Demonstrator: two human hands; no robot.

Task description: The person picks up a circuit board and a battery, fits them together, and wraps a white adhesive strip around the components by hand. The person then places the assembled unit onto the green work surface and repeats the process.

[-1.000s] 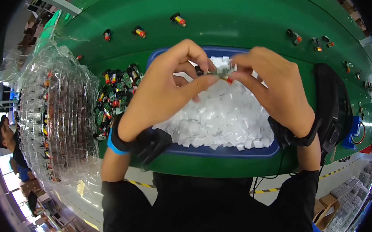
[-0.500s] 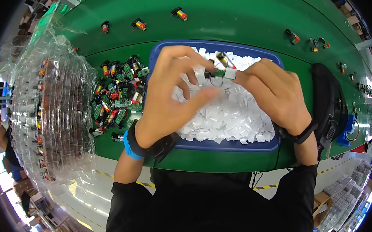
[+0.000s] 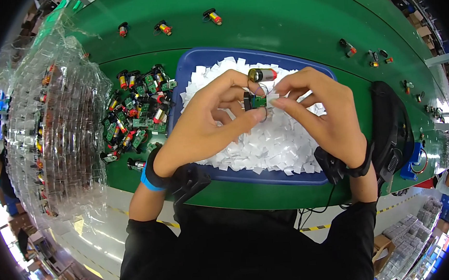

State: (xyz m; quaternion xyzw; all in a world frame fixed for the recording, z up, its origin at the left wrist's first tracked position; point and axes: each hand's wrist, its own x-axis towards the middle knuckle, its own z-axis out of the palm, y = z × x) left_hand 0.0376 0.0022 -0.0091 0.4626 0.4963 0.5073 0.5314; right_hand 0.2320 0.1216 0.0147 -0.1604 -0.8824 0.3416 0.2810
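Above the blue tray [image 3: 183, 72] of small white paper pieces [image 3: 281, 136], my left hand [image 3: 207, 120] pinches a small green circuit board [image 3: 259, 101] with a black end piece between thumb and fingers. A thin wire loops off the board. Just beyond it shows a cylinder [image 3: 262, 75] with a dark yellowish body and red end, seemingly wired to the board. My right hand [image 3: 326, 109] holds a small white piece [image 3: 272, 99] in its fingertips at the board's right edge. Whether that piece sticks to the board I cannot tell.
To the left lies a pile of boards with cylinders [image 3: 136, 107], beside a tall stack of clear plastic trays [image 3: 52, 136]. Several similar units [image 3: 213, 17] sit along the far green bench [image 3: 278, 11]. A black bag-like object [image 3: 390, 123] and a blue tool [image 3: 412, 162] are at right.
My left hand has gone from spread fingers to gripping the circuit board. The board has come slightly nearer, and the cylinder now shows beyond it. My right fingers have shifted at the white piece.
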